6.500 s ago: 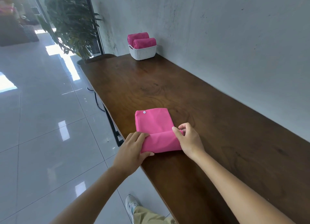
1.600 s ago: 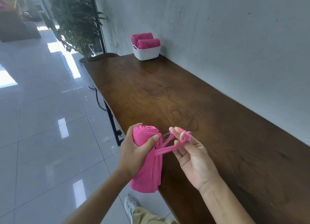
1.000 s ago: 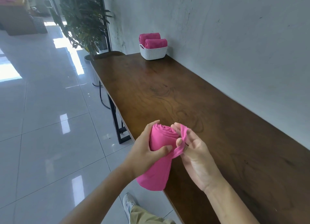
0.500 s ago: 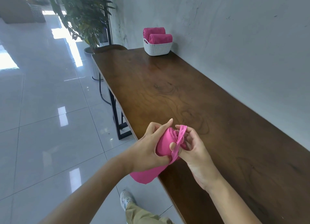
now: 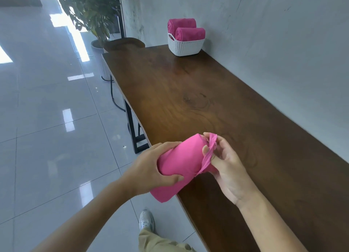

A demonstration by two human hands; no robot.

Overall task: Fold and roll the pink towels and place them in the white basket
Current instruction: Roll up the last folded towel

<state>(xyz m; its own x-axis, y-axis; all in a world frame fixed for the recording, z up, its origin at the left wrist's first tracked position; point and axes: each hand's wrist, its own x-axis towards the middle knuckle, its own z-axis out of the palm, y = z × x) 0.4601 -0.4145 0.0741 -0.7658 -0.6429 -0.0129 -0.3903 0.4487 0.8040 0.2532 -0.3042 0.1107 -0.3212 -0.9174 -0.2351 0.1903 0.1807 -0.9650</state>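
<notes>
A rolled pink towel (image 5: 182, 162) is held in the air over the near edge of the wooden table (image 5: 217, 104). My left hand (image 5: 151, 168) grips the roll around its middle. My right hand (image 5: 224, 161) pinches a thin pink loop (image 5: 210, 149) at the roll's far end, stretched over my fingers. The towel's loose lower end hangs off below my left hand. At the table's far end against the wall stands the white basket (image 5: 186, 45) with two rolled pink towels (image 5: 188, 29) lying in it.
A grey wall (image 5: 273, 44) runs along the table's right side. A potted plant (image 5: 94, 11) stands beyond the table's far left corner. Glossy floor tiles (image 5: 47, 119) spread to the left. My shoe (image 5: 146, 220) shows below the table's edge.
The towel went from flat on the table to a roll lifted in my hands. In the last half second the roll tilted more level and the basket came closer.
</notes>
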